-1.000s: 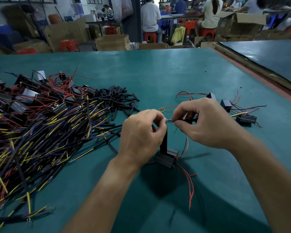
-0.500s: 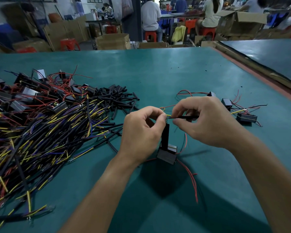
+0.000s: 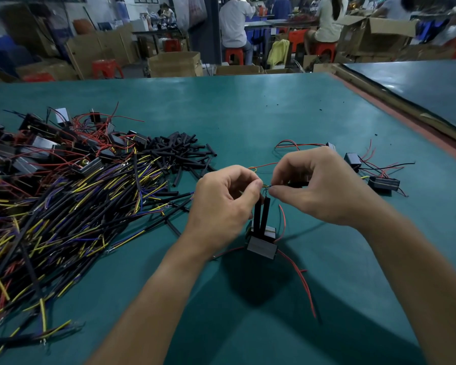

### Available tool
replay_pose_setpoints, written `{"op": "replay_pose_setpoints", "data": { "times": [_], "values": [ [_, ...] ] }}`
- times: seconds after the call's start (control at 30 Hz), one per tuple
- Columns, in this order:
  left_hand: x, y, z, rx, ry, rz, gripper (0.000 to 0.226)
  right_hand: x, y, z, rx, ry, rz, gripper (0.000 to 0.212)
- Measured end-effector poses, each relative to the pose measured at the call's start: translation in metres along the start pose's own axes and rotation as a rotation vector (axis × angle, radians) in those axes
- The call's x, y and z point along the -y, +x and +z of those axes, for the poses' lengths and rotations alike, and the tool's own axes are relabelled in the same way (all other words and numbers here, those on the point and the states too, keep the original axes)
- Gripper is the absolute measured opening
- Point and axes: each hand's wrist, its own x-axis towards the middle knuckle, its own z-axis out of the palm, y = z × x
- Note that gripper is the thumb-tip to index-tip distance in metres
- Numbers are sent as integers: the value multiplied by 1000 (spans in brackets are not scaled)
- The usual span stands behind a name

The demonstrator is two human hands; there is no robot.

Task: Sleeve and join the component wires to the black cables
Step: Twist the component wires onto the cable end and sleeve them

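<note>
Directly above the component [image 3: 262,246], whose two wires wore black sleeves [image 3: 261,217], the left hand [image 3: 221,204] pinched a wire end [image 3: 266,186] and the right hand [image 3: 319,191] pinched a black cable [image 3: 298,184] against it, apparently mid-join, next needing a firm twist, then a sleeve slid over.

Assembly workshop: wire piles [image 3: 63,206], cartons [image 3: 174,64].

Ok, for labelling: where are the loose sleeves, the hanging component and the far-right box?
Loose sleeves [image 3: 181,154], head view, pile's middle.
Hanging component [image 3: 261,247], head view, grey front face.
Far-right box [image 3: 382,185], head view, front wall.
</note>
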Motion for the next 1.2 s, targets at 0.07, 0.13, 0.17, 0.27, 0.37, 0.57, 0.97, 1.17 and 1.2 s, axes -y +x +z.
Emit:
{"op": "replay_pose_setpoints", "data": {
  "times": [0.07,0.13,0.17,0.27,0.37,0.57,0.97,1.17,1.2],
  "values": [
    [1,-1,1,-6,43,16,14,0,-1,-1,11,3,3,14],
    [1,-1,1,-15,87,44,12,0,-1,-1,12,-4,0,12],
    [1,-1,1,-23,129,71,12,0,-1,-1,7,-8,-1,11],
    [0,-2,0,-48,305,171,12,1,-2,0,-6,-37,-5,13],
    [0,-3,0,-82,408,232,11,4,-3,1,6,-64,-12,17],
    [-1,-5,-2,-91,487,285,9,6,-3,2,-1,-91,-7,15],
    [-3,-4,-1,-80,446,356,10,1,-1,4,-7,-101,15,9],
    [0,-4,-1,-97,450,364,11,2,-1,4,-7,-86,37,11],
    [0,-4,-1,-98,453,367,11,2,-1,4,-4,-83,41,12]
  ]
}}
